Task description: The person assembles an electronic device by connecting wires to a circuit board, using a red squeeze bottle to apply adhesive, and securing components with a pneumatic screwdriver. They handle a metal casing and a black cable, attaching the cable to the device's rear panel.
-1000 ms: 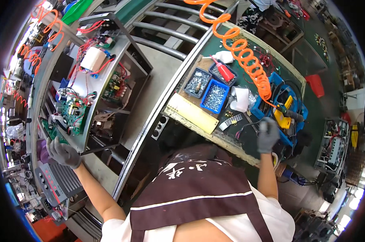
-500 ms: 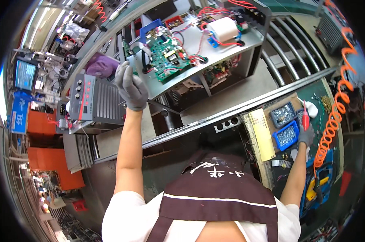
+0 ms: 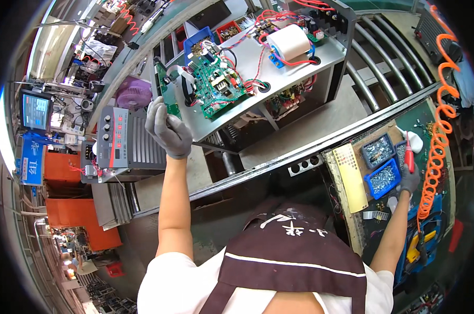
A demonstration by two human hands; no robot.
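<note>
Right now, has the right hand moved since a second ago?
Yes: judged against the blue bin of small metal parts, the right hand has moved toward it, from well apart to right beside it, by the red bottle.

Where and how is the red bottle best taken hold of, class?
Probably around the thick body of the red bottle, coming from the near side, where the right hand is: its narrow nozzle points away from the person, best left free.
</note>
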